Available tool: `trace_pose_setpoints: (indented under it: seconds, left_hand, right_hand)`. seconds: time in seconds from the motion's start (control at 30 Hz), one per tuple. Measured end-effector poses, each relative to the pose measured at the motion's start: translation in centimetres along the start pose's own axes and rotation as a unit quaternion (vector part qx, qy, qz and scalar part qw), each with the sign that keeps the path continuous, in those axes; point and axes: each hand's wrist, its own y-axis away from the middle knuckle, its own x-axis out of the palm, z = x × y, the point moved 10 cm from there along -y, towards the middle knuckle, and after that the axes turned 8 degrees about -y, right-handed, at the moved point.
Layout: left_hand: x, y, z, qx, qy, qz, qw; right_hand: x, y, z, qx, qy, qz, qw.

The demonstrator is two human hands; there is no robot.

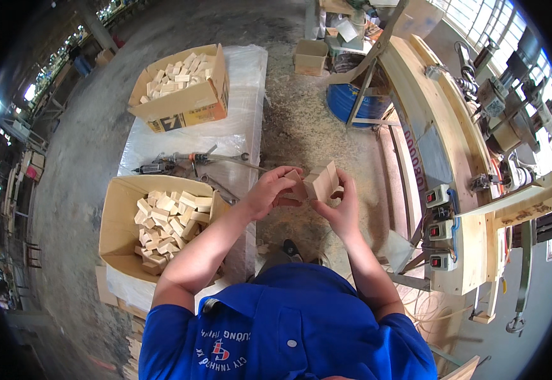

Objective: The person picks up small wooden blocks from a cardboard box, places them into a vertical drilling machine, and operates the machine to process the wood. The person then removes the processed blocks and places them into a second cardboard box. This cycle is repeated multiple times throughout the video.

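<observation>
Sawdust floor [301,126] — both hands grip pale wooden blocks [319,183]

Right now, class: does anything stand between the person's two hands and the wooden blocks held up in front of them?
Nothing visible does. The left hand and the right hand both already touch the wooden blocks, gripping them directly above the sawdust-covered floor.

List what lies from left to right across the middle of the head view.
Box of wood blocks → left hand → wood pieces → right hand → switch boxes → wooden machine bench.
</observation>
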Motion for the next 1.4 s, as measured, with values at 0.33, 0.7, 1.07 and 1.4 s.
trace_pose_setpoints:
  seconds: [0.33, 0.7, 1.07, 1.4]
  left_hand:
    - [-0.6, -0.1, -0.8, 0.057, -0.137, -0.018, 0.989]
    - [-2.0, -0.2, -1.0, 0.085, -0.145, -0.102, 0.98]
    - [-2.5, 0.8, -2.9, 0.186, -0.205, -0.175, 0.945]
    - [-2.2, 0.2, -1.6, 0.124, -0.211, -0.186, 0.952]
  right_hand:
    - [-0.1, -1.0, 0.3, -0.026, 0.049, -0.017, 0.998]
    - [1.6, -1.3, 0.8, -0.089, 0.118, -0.044, 0.988]
    - [3.2, -2.4, 3.1, -0.178, 0.102, -0.013, 0.979]
    - [3.1, -1.2, 4.7, -0.223, 0.139, 0.015, 0.965]
